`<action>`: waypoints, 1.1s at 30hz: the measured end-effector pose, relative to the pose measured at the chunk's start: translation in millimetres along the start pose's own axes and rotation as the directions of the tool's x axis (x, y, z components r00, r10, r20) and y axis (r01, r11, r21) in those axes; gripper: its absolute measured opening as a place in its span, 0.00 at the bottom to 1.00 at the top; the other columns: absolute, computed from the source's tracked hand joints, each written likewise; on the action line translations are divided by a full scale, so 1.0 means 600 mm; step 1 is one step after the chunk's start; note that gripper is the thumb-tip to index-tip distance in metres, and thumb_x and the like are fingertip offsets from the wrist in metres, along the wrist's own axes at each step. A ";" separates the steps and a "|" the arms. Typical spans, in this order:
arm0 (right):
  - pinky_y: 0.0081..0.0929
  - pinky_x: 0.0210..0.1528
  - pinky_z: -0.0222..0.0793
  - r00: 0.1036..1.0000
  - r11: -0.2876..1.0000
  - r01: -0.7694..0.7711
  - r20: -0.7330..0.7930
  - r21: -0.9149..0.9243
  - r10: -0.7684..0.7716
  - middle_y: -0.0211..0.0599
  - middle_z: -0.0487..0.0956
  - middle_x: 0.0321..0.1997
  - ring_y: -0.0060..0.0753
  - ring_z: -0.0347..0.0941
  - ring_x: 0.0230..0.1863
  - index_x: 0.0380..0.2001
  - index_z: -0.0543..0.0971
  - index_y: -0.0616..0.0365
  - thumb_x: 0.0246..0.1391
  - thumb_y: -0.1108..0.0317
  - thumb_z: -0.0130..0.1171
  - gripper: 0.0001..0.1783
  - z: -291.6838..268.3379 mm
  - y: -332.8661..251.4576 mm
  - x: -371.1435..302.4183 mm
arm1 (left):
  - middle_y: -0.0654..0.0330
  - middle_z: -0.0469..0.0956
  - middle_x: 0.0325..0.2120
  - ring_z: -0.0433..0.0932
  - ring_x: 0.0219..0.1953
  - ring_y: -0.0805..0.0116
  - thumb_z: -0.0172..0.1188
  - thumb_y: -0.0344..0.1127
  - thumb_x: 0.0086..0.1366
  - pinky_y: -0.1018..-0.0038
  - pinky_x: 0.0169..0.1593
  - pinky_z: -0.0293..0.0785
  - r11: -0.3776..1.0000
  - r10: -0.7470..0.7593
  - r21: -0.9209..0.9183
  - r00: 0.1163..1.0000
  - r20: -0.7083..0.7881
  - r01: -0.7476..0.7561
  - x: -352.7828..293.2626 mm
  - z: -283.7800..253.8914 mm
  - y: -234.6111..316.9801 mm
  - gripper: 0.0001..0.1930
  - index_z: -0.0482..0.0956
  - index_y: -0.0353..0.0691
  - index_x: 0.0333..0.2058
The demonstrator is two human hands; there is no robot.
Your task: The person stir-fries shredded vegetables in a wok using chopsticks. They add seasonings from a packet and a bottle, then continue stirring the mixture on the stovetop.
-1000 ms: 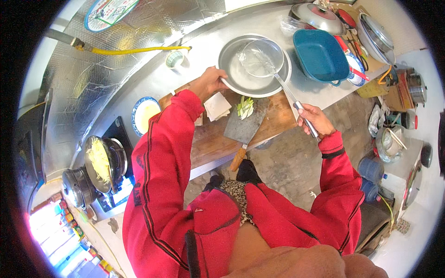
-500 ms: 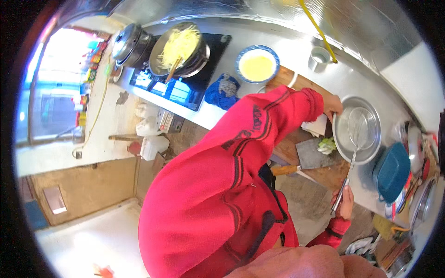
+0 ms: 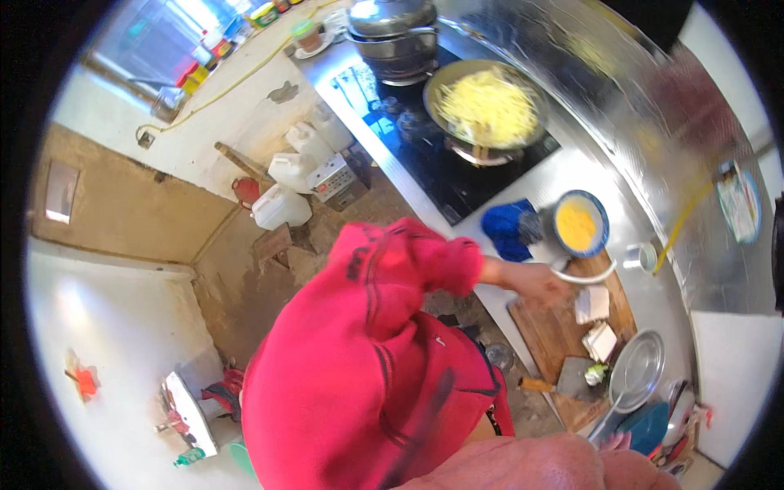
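Note:
My left hand [image 3: 539, 282] reaches over the wooden cutting board [image 3: 535, 322], smeared by motion, beside a curved white band [image 3: 590, 278]. Whether it touches the band or the white blocks [image 3: 593, 304] below it I cannot tell. On the board's near end lie a cleaver [image 3: 578, 378] with a wooden handle and a small green vegetable piece [image 3: 595, 375]. At the lower right, my right hand [image 3: 619, 443], partly hidden, is closed on the handle of a wire skimmer [image 3: 618, 400]. The skimmer's head is over the metal basin [image 3: 658, 343].
A pan [image 3: 433, 91] of pale yellow shreds and a steel pot [image 3: 392, 45] stand on the black cooktop [image 3: 441, 180]. Nearby are a blue cloth [image 3: 504, 230], a blue-rimmed bowl [image 3: 603, 222] of yellow liquid, a metal cup [image 3: 637, 257] and a teal container [image 3: 649, 425].
The view has turned toward the cooktop. My left hand has left the basin's rim and moved over the board. My right hand still holds the skimmer.

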State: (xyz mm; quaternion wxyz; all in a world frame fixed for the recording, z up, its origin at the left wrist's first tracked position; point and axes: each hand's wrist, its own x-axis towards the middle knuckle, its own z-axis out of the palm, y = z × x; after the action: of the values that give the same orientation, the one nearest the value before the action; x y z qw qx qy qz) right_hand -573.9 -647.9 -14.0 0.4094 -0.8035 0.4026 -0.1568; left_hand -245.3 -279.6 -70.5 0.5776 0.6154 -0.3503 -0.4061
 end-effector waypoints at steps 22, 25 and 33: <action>0.28 0.41 0.73 0.535 0.583 0.810 0.328 0.063 -0.779 0.40 0.73 0.50 0.31 0.75 0.36 0.59 0.73 0.49 0.44 0.70 0.71 0.36 0.852 -0.610 -0.109 | 0.54 0.78 0.49 0.77 0.48 0.66 0.57 0.27 0.62 0.71 0.50 0.73 0.728 -0.674 -0.600 0.506 -0.538 0.332 -0.821 -0.313 -0.250 0.24 0.70 0.29 0.57; 0.30 0.43 0.74 0.356 0.440 0.878 0.357 0.188 -0.863 0.40 0.76 0.45 0.39 0.76 0.39 0.44 0.82 0.54 0.49 0.69 0.67 0.16 0.880 -0.629 -0.116 | 0.51 0.76 0.52 0.76 0.48 0.65 0.54 0.24 0.60 0.71 0.49 0.73 0.740 -0.667 -0.558 0.512 -0.541 0.375 -0.795 -0.387 -0.229 0.27 0.68 0.28 0.60; 0.31 0.43 0.74 0.315 0.403 0.903 0.408 0.149 -0.857 0.43 0.81 0.39 0.44 0.78 0.40 0.40 0.83 0.59 0.52 0.69 0.64 0.11 0.872 -0.746 -0.065 | 0.53 0.77 0.50 0.78 0.46 0.67 0.56 0.26 0.63 0.72 0.47 0.75 0.778 -0.626 -0.505 0.534 -0.568 0.374 -0.728 -0.527 -0.190 0.24 0.69 0.29 0.58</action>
State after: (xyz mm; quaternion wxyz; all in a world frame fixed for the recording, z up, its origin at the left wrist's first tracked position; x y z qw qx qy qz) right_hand -61.9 -186.9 18.2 0.2899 -0.9249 -0.1915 -0.1543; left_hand -149.4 258.6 -141.4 0.6145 0.6934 0.1662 -0.3375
